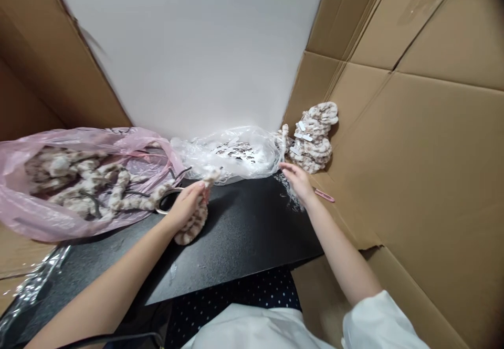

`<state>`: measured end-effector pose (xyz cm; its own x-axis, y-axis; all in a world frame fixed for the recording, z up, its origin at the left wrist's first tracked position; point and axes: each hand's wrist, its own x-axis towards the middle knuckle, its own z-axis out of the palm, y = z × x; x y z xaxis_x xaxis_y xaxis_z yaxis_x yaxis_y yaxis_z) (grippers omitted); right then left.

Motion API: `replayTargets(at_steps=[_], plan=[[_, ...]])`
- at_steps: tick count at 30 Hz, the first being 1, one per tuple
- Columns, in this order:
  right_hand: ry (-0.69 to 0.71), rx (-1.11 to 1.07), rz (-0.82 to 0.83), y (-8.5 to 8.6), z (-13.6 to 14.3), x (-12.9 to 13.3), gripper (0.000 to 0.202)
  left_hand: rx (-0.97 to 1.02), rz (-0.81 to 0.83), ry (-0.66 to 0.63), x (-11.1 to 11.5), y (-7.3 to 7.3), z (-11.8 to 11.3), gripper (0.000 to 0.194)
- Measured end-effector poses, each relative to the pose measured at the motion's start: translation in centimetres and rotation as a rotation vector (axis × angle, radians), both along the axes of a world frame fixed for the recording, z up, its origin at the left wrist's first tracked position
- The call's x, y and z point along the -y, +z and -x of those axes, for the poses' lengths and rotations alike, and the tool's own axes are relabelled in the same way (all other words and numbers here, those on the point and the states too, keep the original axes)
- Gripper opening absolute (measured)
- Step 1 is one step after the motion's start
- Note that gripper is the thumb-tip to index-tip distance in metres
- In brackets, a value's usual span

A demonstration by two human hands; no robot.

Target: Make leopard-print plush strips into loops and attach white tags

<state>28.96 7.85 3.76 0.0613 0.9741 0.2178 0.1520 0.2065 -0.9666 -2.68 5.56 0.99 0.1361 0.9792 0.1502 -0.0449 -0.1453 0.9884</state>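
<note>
My left hand (pixel 188 204) is closed around a fluffy brown-and-white spotted fabric piece (pixel 192 226). One narrow end sticks up past my fingertips, and a wider ribbed part hangs under the hand. My right hand (pixel 298 181) is at the right end of a clear plastic bag (pixel 252 165), above a small heap of white threads (pixel 290 194). Its thumb and forefinger look pressed together, but what is between them is too small to name. Inside the clear bag lie many small printed white tags.
On the left, a pink plastic bag (pixel 23 223) holds more fluffy spotted pieces and dark cords. Tagged spotted pieces (pixel 315 141) are piled at right. A pink-handled tool (pixel 324 195) lies beside the cardboard wall (pixel 425 155). The black tabletop (pixel 244 233) ends near my lap.
</note>
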Motion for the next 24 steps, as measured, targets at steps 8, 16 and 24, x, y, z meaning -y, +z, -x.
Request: replayTargets(at_steps=[8,16,24], plan=[[0.39,-0.327,0.223,-4.0,11.7,0.4,0.046,0.03,0.198,-0.276,1.7,0.1,-1.5,0.041],[0.338,-0.389,0.205,-5.9,12.6,1.0,0.04,0.018,0.269,-0.295,1.3,-0.7,-1.4,0.039],[0.206,-0.255,0.037,-6.0,12.5,1.7,0.03,-0.098,0.265,-0.34,1.4,-1.0,-1.3,0.041]])
